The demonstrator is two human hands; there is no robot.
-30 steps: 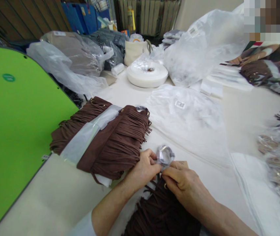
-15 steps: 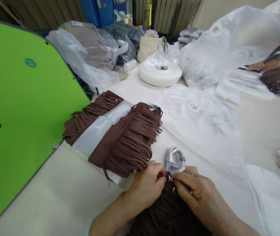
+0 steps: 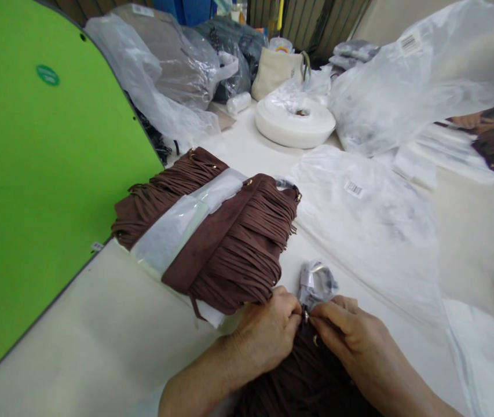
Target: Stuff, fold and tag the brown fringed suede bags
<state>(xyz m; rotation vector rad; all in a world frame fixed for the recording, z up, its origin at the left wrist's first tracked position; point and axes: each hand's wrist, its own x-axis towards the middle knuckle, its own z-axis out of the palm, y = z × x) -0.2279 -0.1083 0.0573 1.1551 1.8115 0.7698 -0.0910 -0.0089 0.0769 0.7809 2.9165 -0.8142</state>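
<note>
A dark brown fringed bag (image 3: pixel 303 376) lies at the bottom of the view, partly covered by my forearms. My left hand (image 3: pixel 273 324) is closed at its top edge, fingers pinched beside a small metal clasp (image 3: pixel 306 316). From the other side my right hand (image 3: pixel 351 336) pinches at the same clasp, thumb and forefinger together. Just beyond the fingertips sits a plastic-wrapped ring-shaped handle (image 3: pixel 318 282), joined at the clasp. Up and to the left lie brown fringed bags (image 3: pixel 233 243) with a translucent wrap (image 3: pixel 172 231) across them. What exactly each fingertip grips is hard to see.
A green panel (image 3: pixel 55 174) borders the table on the left. A white roll (image 3: pixel 294 124), a cream bag (image 3: pixel 275 72) and plastic-wrapped goods (image 3: pixel 172 58) stand at the back. Clear plastic bags (image 3: pixel 372 202) cover the right side. Another person's hand (image 3: pixel 468 120) shows at far right.
The view has shifted, so the table things appear slightly farther right. Both my hands stay at the clasp, with fingers only slightly moved.
</note>
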